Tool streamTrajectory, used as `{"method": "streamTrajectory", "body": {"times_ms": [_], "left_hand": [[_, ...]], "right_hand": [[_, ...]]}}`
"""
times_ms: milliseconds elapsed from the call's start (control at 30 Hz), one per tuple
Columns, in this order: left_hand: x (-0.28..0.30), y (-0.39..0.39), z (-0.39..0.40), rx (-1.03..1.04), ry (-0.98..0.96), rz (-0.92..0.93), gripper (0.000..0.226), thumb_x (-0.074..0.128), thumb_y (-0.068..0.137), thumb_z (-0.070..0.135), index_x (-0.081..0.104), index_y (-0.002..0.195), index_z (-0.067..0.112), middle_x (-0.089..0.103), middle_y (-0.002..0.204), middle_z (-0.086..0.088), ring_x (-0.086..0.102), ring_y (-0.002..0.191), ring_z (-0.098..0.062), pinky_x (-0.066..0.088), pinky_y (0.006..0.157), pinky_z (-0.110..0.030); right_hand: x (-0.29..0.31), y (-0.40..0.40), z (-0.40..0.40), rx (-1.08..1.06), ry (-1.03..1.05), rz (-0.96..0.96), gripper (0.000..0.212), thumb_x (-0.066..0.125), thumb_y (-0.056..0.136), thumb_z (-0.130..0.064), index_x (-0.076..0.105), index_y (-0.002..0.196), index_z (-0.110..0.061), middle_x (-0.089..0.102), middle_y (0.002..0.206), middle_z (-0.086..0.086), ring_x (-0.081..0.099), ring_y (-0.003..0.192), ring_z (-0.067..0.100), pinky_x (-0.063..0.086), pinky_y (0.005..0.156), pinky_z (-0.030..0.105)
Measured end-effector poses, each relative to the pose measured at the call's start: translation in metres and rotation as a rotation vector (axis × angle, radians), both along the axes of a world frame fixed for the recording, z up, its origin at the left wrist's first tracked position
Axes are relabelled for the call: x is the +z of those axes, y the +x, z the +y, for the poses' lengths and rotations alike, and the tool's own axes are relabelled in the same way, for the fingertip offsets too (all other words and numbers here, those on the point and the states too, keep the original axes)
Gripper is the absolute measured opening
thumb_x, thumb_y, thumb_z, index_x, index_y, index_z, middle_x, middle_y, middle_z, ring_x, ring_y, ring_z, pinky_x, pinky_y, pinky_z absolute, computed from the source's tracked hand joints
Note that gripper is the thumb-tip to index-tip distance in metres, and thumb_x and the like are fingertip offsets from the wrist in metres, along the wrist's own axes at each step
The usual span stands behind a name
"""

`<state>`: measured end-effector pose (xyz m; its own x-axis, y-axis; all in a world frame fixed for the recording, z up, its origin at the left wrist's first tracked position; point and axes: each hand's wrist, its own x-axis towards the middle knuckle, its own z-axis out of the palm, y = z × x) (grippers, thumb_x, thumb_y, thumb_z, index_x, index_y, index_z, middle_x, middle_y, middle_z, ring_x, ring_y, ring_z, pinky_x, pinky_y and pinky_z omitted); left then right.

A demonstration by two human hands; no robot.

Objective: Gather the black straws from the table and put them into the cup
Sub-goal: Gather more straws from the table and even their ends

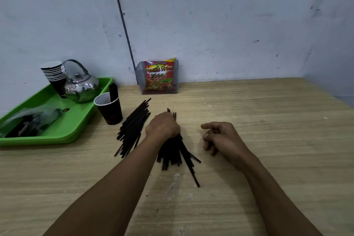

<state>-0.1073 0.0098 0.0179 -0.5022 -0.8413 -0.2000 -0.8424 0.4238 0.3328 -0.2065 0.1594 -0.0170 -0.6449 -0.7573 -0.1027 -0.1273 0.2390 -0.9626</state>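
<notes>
My left hand (162, 126) is closed around a bundle of black straws (173, 154) at the table's middle; their ends fan out toward me and a few tips poke out beyond the fingers. A second pile of black straws (133, 127) lies loose on the table just to the left. A black paper cup (109, 108) stands upright left of that pile, with a few straws standing inside it. My right hand (220, 137) rests on the table right of the bundle, fingers loosely curled, index finger pointing left, holding nothing.
A green tray (76, 120) at the left holds a steel kettle (80, 84), a stack of black cups (54, 74) and a plastic bag. A clear holder with a snack packet (160, 75) stands against the wall. The wooden table (268, 120) meets walls at the back and right.
</notes>
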Motion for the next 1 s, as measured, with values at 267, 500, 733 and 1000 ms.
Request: {"method": "streamTrajectory", "body": {"times_ms": [267,500,733,1000], "left_hand": [[-0.004,0.006,0.008,0.005,-0.026,0.064,0.009,0.056,0.085,0.009,0.049,0.09,0.013,0.061,0.111,-0.011,0.055,0.091,-0.026,0.042,0.07,-0.031],[-0.007,-0.003,0.01,-0.032,-0.026,-0.002,0.036,0.054,0.086,0.007,0.054,0.122,0.007,0.059,0.122,-0.015,0.057,0.111,-0.031,0.049,0.089,-0.037],[-0.007,-0.007,0.004,-0.06,0.008,-0.018,0.037,0.054,0.085,0.005,0.054,0.121,0.006,0.059,0.111,-0.013,0.058,0.099,-0.029,0.047,0.074,-0.032],[-0.008,-0.003,-0.009,-0.002,0.09,0.064,0.027,0.052,0.086,0.011,0.05,0.113,0.008,0.044,0.08,-0.006,0.05,0.08,-0.025,0.045,0.067,-0.033]], "right_hand": [[-0.005,0.002,0.001,-0.104,-0.042,0.361,0.028,0.057,0.09,-0.001,0.069,0.112,-0.014,0.067,0.071,0.008,0.069,0.063,0.027,0.05,0.053,0.028],[-0.005,0.005,0.008,-0.06,-0.031,0.443,0.028,0.064,0.088,-0.004,0.069,0.115,-0.01,0.069,0.071,0.008,0.064,0.058,0.015,0.046,0.06,0.018],[-0.006,0.008,0.01,-0.058,-0.035,0.462,0.029,0.067,0.086,-0.005,0.069,0.115,-0.011,0.07,0.071,0.001,0.065,0.062,0.011,0.045,0.063,0.014],[-0.006,0.007,0.01,-0.058,-0.038,0.454,0.029,0.068,0.086,-0.005,0.07,0.114,-0.012,0.069,0.071,-0.001,0.06,0.056,-0.001,0.041,0.059,0.005]]}}
